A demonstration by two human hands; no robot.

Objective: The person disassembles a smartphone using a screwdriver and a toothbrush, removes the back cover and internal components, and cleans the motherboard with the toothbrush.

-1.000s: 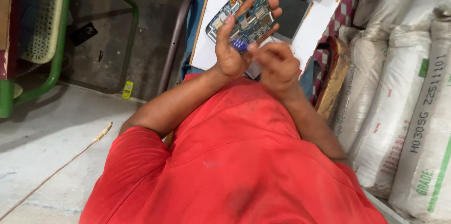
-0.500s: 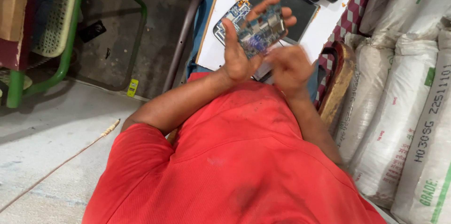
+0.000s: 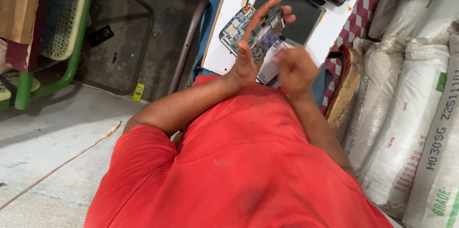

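Since the earlier frame, the right hand [image 3: 297, 67] has shifted slightly away from the circuit board [image 3: 264, 33] and is blurred, so its grip cannot be determined. The left hand [image 3: 249, 51] clasps the board between thumb and spread fingers, above a white tabletop [image 3: 221, 55] carrying a dark screen panel [image 3: 301, 15]. White woven sacks [image 3: 406, 94] with green and red print stand stacked at the right.
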